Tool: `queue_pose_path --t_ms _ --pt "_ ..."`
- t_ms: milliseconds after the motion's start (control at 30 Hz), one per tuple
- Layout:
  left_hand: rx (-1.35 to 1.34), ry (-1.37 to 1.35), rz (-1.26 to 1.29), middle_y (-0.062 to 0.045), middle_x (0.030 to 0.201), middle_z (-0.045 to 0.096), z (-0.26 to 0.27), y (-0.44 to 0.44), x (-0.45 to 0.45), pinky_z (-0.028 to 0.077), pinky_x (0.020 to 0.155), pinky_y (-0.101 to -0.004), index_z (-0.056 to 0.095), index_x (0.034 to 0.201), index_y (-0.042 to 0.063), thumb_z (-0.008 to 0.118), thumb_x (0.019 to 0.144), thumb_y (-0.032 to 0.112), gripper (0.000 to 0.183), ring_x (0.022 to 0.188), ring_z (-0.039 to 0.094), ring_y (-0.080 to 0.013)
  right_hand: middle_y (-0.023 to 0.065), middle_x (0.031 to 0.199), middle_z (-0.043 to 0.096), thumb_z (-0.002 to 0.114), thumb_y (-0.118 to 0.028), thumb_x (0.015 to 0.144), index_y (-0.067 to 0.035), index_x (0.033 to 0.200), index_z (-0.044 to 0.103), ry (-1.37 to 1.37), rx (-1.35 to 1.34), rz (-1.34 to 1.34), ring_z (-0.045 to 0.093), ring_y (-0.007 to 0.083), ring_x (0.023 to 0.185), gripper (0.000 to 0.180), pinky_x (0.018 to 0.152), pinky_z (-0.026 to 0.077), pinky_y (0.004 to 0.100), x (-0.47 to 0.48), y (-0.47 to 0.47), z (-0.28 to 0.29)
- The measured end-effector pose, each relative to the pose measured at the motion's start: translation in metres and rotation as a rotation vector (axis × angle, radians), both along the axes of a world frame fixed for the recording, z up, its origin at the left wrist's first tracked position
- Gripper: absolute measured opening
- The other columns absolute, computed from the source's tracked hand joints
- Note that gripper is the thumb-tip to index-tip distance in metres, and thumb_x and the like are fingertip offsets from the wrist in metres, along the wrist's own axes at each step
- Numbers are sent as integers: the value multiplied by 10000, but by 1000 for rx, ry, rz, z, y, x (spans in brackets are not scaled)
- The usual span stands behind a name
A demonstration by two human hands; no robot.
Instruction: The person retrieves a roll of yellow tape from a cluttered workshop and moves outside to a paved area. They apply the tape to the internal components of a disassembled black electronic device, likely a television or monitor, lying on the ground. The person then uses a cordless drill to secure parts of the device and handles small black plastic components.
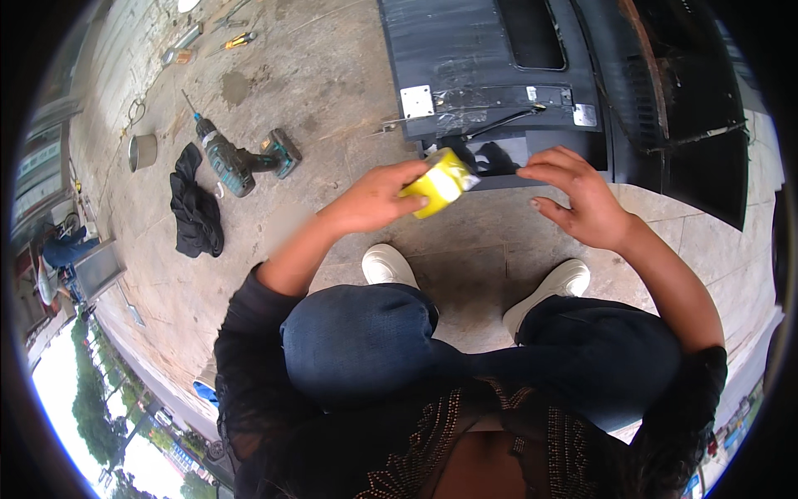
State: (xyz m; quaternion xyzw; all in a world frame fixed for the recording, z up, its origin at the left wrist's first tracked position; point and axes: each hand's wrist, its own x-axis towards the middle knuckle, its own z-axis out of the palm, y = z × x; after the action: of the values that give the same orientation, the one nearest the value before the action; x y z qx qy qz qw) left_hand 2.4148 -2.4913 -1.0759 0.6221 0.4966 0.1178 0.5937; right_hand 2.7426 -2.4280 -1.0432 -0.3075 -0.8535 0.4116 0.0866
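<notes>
My left hand (389,194) grips a roll of yellow adhesive tape (439,184), thumb on the near side. A loose clear end sticks out from the roll's right side. To the right, my right hand (570,196) is raised with fingers apart and nothing visible in it. Both hands are at the near edge of a large black metal panel (449,37). Strips of clear tape (464,115) lie across the panel, between a white metal plate (416,101) and a second silvery plate (584,115). A dark rod (508,121) lies along that edge.
A cordless drill (234,162) and a black cloth (194,206) lie on the floor at left, near a metal cup (143,153). Farther off is a yellow-handled screwdriver (240,40). Another person (59,262) is at far left. A dark panel (698,143) extends at right.
</notes>
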Motion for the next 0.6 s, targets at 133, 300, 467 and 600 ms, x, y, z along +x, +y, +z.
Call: queue_pose_path --t_ms 133,300,467,600 --pt "63 14 -173 -143 973 650 27 32 48 489 818 -376 573 1114 31 663 877 134 273 913 644 -282 161 1212 578 815 -83 743 -41 1224 582 48 7 -75 545 344 1156 536 992 453 425 -17 -5 13" --pt "177 9 -196 -196 949 661 30 30 70 500 751 -472 546 1117 61 674 848 187 324 902 640 -414 105 1115 612 842 -106 747 -56 1167 580 50 -149 -273 586 240 1039 497 900 475 369 -13 -8 14" --pt "208 13 -213 -200 963 664 26 23 73 499 755 -480 542 1145 72 673 846 184 346 923 641 -414 76 920 632 772 -38 800 -29 1062 601 -5 -421 -287 608 176 854 314 773 487 327 -10 -2 9" --pt "163 37 -236 -192 977 669 28 20 76 500 767 -469 539 1168 67 685 851 203 375 930 646 -411 120 808 631 692 10 824 1 996 590 81 -271 -242 636 249 751 200 719 509 335 -6 -5 -4"
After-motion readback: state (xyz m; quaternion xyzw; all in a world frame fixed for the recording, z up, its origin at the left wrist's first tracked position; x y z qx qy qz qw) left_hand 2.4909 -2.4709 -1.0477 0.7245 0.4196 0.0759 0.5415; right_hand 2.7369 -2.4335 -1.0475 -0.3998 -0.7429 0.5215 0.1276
